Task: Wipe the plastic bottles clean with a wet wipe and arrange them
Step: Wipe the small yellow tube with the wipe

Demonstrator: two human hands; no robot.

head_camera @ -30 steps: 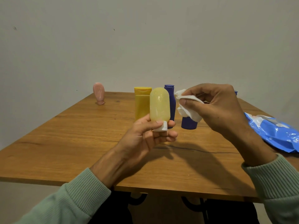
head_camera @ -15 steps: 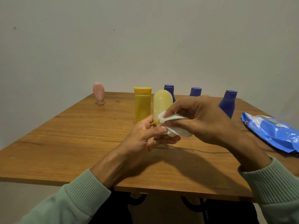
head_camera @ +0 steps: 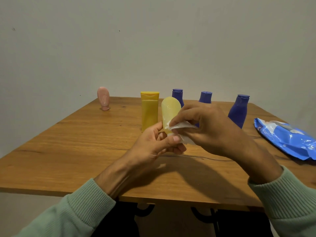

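Gripping left hand [head_camera: 153, 144]: the pale yellow bottle [head_camera: 171, 110] is held by its lower end, rounded end up, with thumb and fingers curled round it, above the near half of the table.
Right hand [head_camera: 210, 129]: a white wet wipe [head_camera: 183, 126] is pinched between thumb and fingers and pressed against the lower right side of the held bottle.
Table [head_camera: 85, 151]: a wooden top is seen, with dark legs under the near edge.
Pack of wipes [head_camera: 289, 139]: it is laid flat by the right edge, blue and crinkled.
Yellow tube [head_camera: 149, 112]: it is stood upright just behind and left of the held bottle.
Blue bottles: three are stood in a row farther back; the left blue bottle [head_camera: 177, 96] is partly hidden by the held bottle, the middle blue bottle [head_camera: 205, 97] by the right hand, and the right blue bottle [head_camera: 238, 112] is nearest the pack.
Pink bottle [head_camera: 103, 98]: it is stood alone near the far left corner.
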